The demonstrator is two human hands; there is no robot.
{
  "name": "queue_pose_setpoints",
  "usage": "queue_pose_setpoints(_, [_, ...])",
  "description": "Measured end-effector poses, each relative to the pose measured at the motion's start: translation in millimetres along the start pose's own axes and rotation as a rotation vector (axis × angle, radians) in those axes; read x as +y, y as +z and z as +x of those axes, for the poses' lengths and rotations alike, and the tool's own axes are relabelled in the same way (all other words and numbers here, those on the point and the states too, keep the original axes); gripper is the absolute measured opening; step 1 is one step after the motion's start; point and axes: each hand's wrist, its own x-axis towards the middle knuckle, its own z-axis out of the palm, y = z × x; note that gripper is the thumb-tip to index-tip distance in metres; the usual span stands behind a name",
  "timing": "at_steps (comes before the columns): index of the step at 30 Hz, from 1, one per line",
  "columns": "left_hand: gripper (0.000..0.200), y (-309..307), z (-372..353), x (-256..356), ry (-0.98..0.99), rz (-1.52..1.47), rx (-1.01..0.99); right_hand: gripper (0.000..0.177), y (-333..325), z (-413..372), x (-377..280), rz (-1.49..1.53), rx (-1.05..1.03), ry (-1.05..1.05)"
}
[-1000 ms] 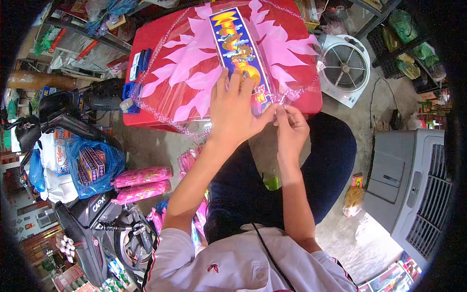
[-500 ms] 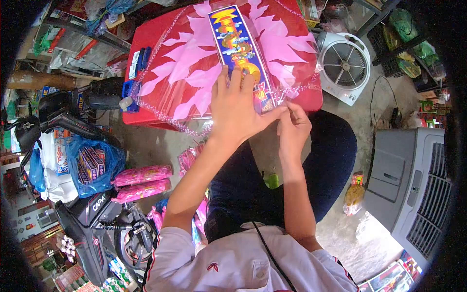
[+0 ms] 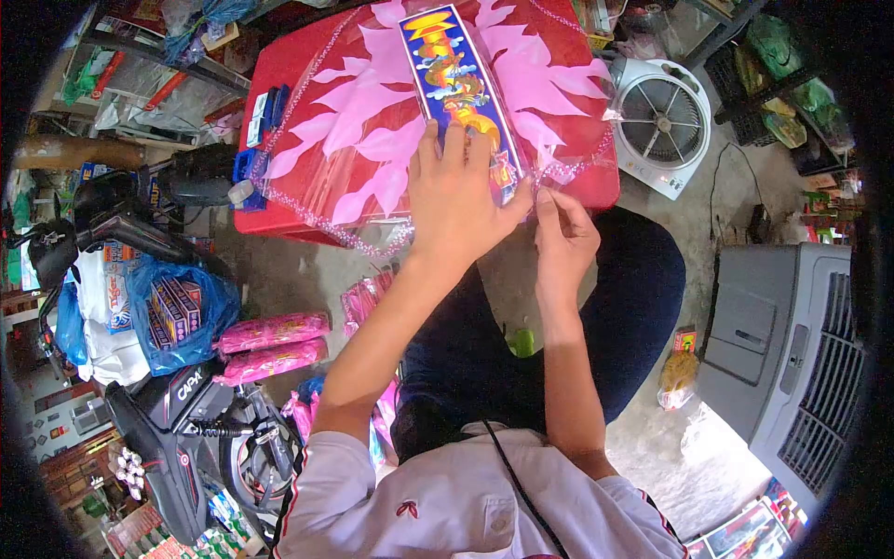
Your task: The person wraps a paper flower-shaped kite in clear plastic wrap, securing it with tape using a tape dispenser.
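A long box with a blue, yellow and orange printed face lies on a sheet of clear wrapping film with pink leaf shapes and a speckled border. Both rest on a red table. My left hand presses on the near part of the box, fingers stretched out over it and thumb reaching toward the film's near edge. Beside that thumb, my right hand pinches the near edge of the film between thumb and fingertips. My left hand hides part of the box's lower left side.
Blue plastic items sit at the table's left edge. A white box fan stands to the right, with a grey air cooler below it. Pink packets, a blue bag and a motorbike are on the left.
My left hand has shifted slightly, its thumb drawing back a little. The box has moved slightly up. My right hand stays at the film's edge.
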Motion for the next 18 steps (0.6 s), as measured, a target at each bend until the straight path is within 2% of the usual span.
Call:
queue_pose_setpoints(3, [0.059, 0, 1, 1, 0.003, 0.006, 0.019, 0.017, 1, -1, -3, 0.065, 0.010, -0.035])
queue_pose_setpoints(6, [0.057, 2, 0, -1, 0.002, 0.006, 0.020, 0.013, 1, -4, -16, 0.058, -0.022, 0.053])
queue_pose_setpoints(9, [0.056, 1, 0, -1, 0.010, 0.006, 0.020, 0.016, 5, -5, -10, 0.035, -0.014, -0.038])
queue_pose_setpoints(18, [0.055, -1, 1, -4, 0.023, -0.020, 0.012, 0.022, -2, -5, -11, 0.104, -0.127, -0.056])
